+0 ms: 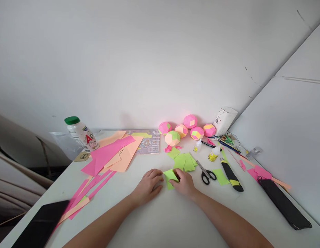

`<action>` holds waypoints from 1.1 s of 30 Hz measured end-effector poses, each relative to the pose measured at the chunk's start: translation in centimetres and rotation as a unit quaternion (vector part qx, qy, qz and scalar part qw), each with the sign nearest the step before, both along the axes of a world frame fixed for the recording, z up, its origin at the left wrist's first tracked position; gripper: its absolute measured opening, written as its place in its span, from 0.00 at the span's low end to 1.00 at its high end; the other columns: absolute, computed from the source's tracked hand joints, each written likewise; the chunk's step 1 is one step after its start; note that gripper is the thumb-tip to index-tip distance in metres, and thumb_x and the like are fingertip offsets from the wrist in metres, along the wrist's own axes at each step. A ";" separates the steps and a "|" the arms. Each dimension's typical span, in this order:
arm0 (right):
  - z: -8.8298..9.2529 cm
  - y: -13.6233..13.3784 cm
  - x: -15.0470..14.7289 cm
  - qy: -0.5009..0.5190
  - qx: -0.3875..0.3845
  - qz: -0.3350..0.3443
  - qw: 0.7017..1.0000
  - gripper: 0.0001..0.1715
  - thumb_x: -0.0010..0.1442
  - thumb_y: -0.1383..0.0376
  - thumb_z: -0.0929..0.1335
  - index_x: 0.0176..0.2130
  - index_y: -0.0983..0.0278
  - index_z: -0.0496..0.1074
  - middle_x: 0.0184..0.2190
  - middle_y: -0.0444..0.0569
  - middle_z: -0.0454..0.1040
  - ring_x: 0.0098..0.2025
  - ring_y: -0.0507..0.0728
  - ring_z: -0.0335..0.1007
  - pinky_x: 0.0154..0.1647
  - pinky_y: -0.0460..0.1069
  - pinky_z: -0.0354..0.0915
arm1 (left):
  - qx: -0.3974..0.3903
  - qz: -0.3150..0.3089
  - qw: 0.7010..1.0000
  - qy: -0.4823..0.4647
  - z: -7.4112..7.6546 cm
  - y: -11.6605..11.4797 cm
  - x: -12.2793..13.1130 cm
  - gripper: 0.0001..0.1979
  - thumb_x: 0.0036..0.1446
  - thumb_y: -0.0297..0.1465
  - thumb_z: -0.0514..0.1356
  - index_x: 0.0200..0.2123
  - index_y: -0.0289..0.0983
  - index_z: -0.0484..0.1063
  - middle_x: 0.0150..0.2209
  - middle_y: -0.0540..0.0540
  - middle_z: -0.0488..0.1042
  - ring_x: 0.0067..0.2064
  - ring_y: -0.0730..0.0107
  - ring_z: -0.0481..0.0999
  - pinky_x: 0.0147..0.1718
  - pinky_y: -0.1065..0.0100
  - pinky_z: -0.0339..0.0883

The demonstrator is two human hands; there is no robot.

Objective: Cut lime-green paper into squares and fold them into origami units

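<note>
A small light-green paper square [168, 179] lies on the white table in front of me. My right hand [185, 183] grips its right edge, the thumb on top and the fingers behind, and part of the paper looks raised there. On the other side, my left hand [149, 185] rests on the tabletop with loosely bent fingers, fingertips close to the paper's left edge, holding nothing. Just beyond the hands is a loose pile of green paper squares [184, 162]. Black-handled scissors [206, 173] lie to the right of my right hand.
Several faceted paper balls [190, 121] sit by the wall. Two glue bottles [213, 154], a utility knife [231, 175] and a black case [284, 203] are rightward. To the left are paper sheets [108, 155], a white bottle [82, 134], a notebook [149, 143] and a dark tablet [41, 224].
</note>
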State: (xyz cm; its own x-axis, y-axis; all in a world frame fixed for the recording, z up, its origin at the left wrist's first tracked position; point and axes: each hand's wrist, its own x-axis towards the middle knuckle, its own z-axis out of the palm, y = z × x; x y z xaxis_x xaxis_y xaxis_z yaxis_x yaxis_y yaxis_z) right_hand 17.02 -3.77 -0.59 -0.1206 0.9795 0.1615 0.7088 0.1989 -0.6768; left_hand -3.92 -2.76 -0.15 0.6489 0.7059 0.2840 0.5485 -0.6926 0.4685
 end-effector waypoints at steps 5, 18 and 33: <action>0.4 0.0 0.0 0.001 -0.008 -0.001 1.000 0.10 0.49 0.66 0.69 0.36 0.61 0.70 0.28 0.43 0.73 0.29 0.54 0.67 0.30 0.46 0.59 | 0.004 -0.001 1.000 -0.001 0.0 -0.1 0.0 0.11 0.55 0.26 0.53 0.42 0.40 0.66 0.49 0.43 0.67 0.53 0.59 0.64 0.52 0.56 0.62; 0.8 -0.1 0.1 -0.004 -0.009 0.006 1.000 0.10 0.50 0.64 0.69 0.36 0.61 0.70 0.27 0.44 0.73 0.28 0.55 0.67 0.30 0.47 0.60 | 0.003 0.000 1.000 -0.007 0.3 -0.1 0.1 0.11 0.55 0.27 0.53 0.42 0.41 0.67 0.49 0.43 0.67 0.52 0.58 0.65 0.51 0.55 0.62; 0.4 0.2 0.4 0.252 -0.100 0.053 0.961 0.15 0.50 0.65 0.70 0.40 0.62 0.67 0.36 0.47 0.76 0.39 0.57 0.72 0.38 0.50 0.66 | 0.003 -0.007 1.000 -0.009 0.2 -0.1 0.0 0.11 0.60 0.32 0.51 0.43 0.39 0.69 0.48 0.42 0.68 0.52 0.59 0.65 0.52 0.56 0.61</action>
